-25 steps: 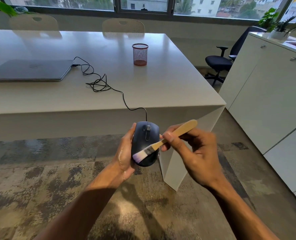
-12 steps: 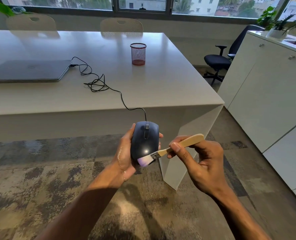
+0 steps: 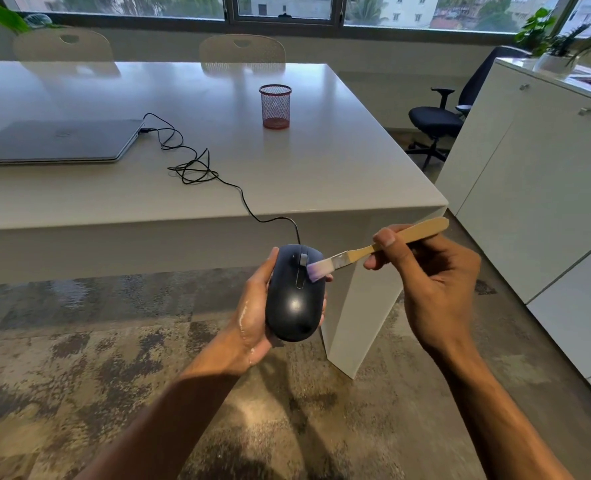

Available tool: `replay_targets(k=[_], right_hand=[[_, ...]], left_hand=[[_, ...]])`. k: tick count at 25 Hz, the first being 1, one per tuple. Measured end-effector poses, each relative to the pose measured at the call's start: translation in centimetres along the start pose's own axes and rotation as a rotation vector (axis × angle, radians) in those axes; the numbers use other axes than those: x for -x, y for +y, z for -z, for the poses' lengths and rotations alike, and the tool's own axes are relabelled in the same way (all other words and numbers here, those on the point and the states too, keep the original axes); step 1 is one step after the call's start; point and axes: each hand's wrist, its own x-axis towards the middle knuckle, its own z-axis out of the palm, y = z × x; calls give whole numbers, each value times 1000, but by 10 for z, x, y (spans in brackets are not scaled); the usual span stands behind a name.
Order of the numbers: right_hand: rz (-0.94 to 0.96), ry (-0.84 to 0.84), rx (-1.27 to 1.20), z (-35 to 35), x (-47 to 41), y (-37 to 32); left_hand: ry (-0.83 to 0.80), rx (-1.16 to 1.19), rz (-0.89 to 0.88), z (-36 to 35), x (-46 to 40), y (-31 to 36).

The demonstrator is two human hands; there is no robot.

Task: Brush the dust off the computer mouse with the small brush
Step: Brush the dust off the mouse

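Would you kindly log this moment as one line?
left hand: holds mouse | right hand: holds brush | bristles: by scroll wheel

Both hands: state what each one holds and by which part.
The left hand cradles the mouse by its sides and underside. The right hand pinches the brush by its wooden handle.

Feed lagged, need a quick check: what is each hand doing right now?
Left hand: closed around the mouse, held off the table.
Right hand: fingers pinching the brush, bristles on the mouse.
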Motion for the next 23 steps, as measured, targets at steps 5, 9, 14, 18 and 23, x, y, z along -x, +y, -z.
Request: replay_targets(k=[5, 9, 14, 18, 23], right_hand=[[-45, -84, -38, -4, -4, -4], [-45, -84, 12, -3, -11, -2], [-32, -25, 34, -1, -24, 4], [-19, 4, 118, -2, -29, 9], [8, 50, 107, -2, -34, 9]], left_hand=[[58, -26, -3, 3, -3, -1], [41, -102, -28, -2, 0, -2], [-18, -149, -22, -10, 6, -2], [-33, -153, -9, -10, 8, -3], [-44, -103, -3, -8, 6, -4]])
